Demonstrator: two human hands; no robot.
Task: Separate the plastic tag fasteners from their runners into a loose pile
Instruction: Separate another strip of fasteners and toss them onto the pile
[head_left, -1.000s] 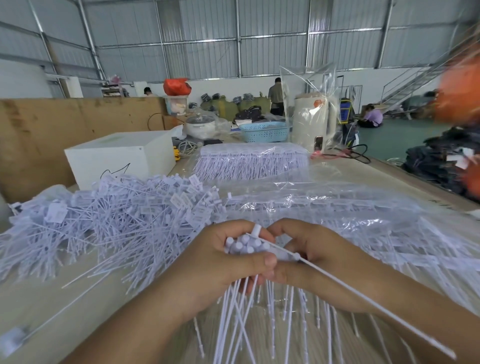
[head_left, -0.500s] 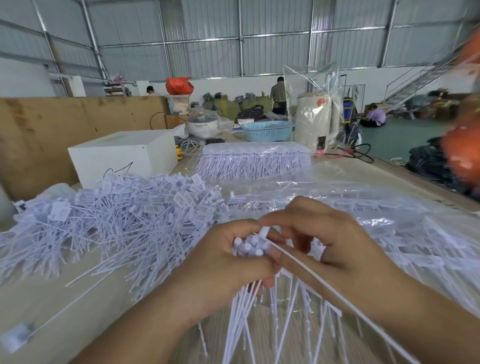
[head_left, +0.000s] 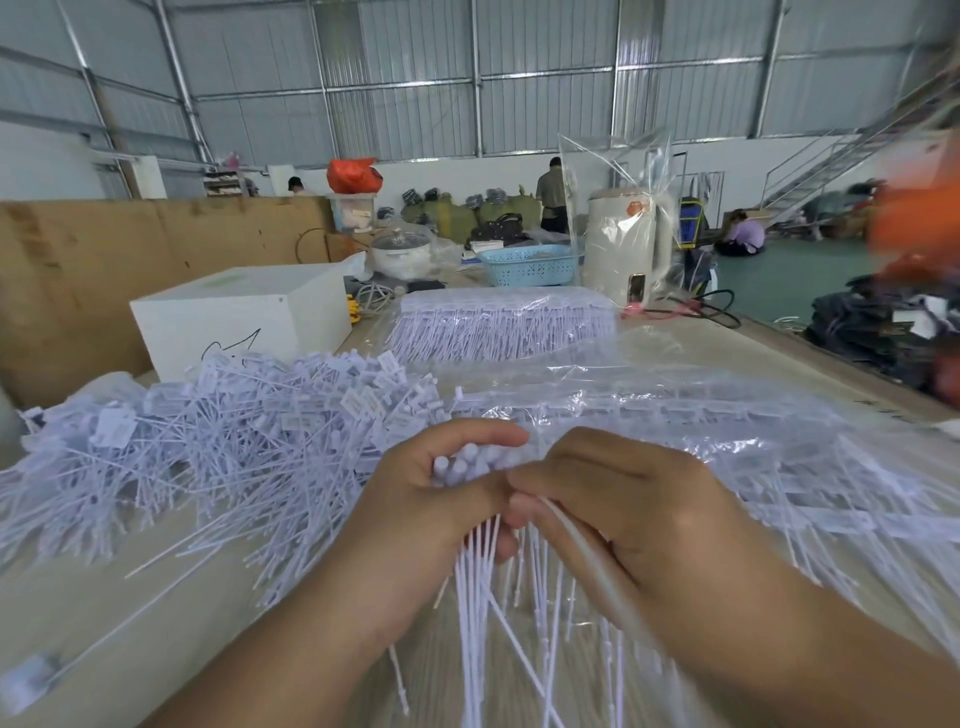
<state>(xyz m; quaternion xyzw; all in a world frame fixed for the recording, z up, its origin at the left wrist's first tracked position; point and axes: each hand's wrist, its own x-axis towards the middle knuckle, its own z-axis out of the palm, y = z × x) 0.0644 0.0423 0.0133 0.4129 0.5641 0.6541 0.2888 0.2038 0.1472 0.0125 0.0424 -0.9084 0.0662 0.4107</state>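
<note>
My left hand (head_left: 415, 514) grips a bundle of white plastic tag fasteners (head_left: 460, 470) by their round heads, the thin tails hanging down toward me. My right hand (head_left: 634, 514) pinches a long white runner strip (head_left: 597, 566) that slants down to the right, its fingertips touching the bundle. A big loose pile of separated fasteners (head_left: 218, 447) lies to the left on the wooden table (head_left: 93, 613). To the right, fasteners on their runners (head_left: 753, 441) lie spread under clear plastic.
A white box (head_left: 244, 312) stands behind the pile, a bagged stack of fasteners (head_left: 498, 322) further back. A blue basket (head_left: 524, 265), a kettle in a plastic bag (head_left: 623, 244) and a cable (head_left: 696, 306) sit at the table's far end. People work in the background.
My right hand has dropped and closed in against the left hand's bundle, drawing the runner strip down and to the right. The left hand keeps its grip on the fastener heads.
</note>
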